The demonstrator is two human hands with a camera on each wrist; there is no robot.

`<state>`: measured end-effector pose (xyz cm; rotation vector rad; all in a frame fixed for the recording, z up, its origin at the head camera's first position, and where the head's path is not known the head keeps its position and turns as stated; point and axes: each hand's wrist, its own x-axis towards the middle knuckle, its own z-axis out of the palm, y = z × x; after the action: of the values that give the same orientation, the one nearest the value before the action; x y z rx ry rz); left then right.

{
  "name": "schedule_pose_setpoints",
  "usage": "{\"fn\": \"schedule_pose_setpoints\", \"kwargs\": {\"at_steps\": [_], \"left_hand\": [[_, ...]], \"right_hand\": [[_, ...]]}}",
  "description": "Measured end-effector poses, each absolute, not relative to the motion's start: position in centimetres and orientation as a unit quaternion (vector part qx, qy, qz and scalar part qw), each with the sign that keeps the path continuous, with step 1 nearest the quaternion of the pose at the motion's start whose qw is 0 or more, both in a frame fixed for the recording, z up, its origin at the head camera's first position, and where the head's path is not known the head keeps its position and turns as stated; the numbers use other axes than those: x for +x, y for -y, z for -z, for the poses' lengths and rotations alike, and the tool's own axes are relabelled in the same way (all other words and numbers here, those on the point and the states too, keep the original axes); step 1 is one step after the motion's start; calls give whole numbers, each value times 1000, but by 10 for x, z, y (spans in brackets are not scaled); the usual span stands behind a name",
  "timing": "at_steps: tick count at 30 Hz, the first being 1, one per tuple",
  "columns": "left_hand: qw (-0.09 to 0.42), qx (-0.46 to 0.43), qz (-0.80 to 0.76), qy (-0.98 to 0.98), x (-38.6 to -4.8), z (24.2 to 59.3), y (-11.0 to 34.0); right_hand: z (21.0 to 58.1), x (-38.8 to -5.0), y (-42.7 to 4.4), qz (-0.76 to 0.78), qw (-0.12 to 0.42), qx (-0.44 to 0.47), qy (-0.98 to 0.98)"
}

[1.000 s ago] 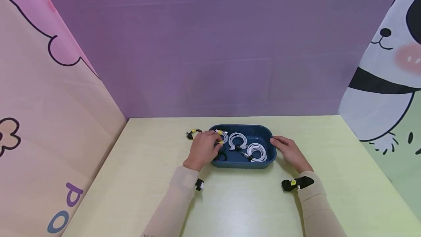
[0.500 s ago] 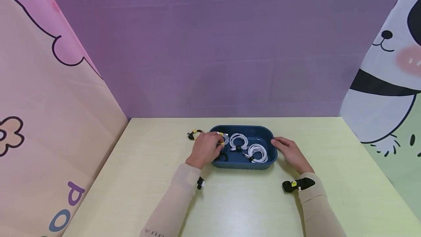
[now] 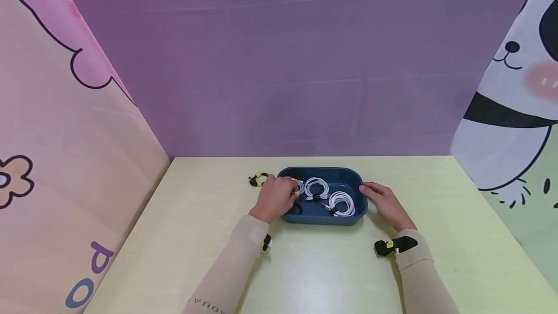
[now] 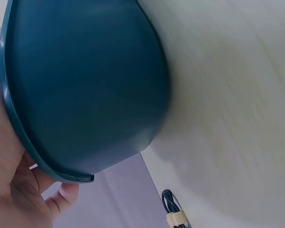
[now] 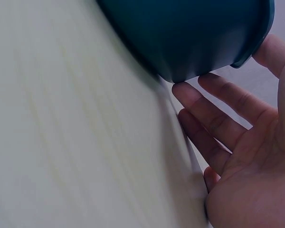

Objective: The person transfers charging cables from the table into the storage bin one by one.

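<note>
A blue rectangular tray [image 3: 322,219] with rounded corners sits on the table. My left hand [image 3: 275,197] reaches over its left end, fingertips curled down inside and pinching a coiled white cable [image 3: 300,187] with yellow on it, mostly hidden by the fingers. In the left wrist view, the left hand [image 4: 19,190] is beyond the tray's rim. My right hand [image 3: 383,200] grips the tray's right end; in the right wrist view its thumb is at the rim and two fingertips touch the outer wall. Inside lie two more coiled white cables with black ties, one central [image 3: 317,188], one front right [image 3: 341,204].
A dark coiled cable [image 3: 297,209] lies in the tray's front left corner. Outside, left of the tray, a black cable with yellow ties [image 3: 258,179] rests on the pale table [image 3: 322,270]. A purple backdrop [image 3: 296,62] stands behind.
My left hand has shifted slightly to the right, and the white cable with yellow on it sits a little lower in the tray. The right hand keeps its place on the tray's end.
</note>
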<state>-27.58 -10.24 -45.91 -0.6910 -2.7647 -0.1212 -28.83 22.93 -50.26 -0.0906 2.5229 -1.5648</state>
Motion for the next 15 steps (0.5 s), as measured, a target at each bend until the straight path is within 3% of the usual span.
{"fn": "schedule_pose_setpoints", "kwargs": {"at_steps": [15], "left_hand": [[132,-242,13,961,-284,458,96]], "right_hand": [[505,-288,-230,518,85,-27,-851]]}}
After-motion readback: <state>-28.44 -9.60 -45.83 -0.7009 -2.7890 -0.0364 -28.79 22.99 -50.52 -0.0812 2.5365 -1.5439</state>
